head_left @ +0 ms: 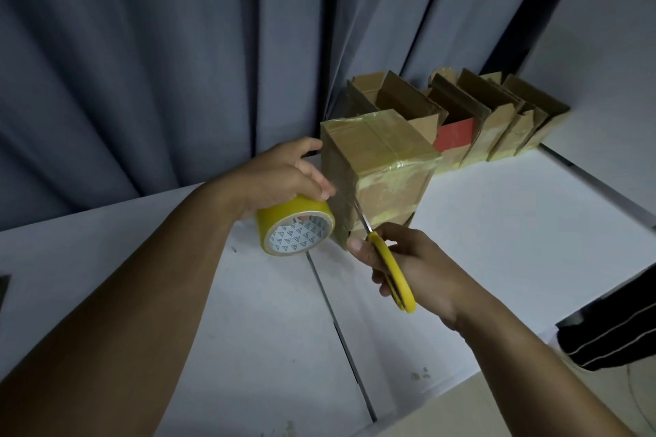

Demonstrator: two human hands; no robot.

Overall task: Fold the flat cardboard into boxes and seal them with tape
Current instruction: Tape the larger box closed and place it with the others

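Left hand (284,174) gripping tape roll (294,227), right hand (426,270) scissors (392,268), blades (362,218) faint against box (383,152)

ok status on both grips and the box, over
Left grip holds tape roll beside box. Right grip holds scissors, blades at the tape on its near corner. Box upright on table, top taped. Nothing blocking the cut.

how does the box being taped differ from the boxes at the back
The front box has its top flaps closed and taped; the back boxes have flaps standing open. The front box sits between the left hand holding the tape roll and the right hand holding the scissors; the back boxes stand untouched in a row. All are brown cardboard.
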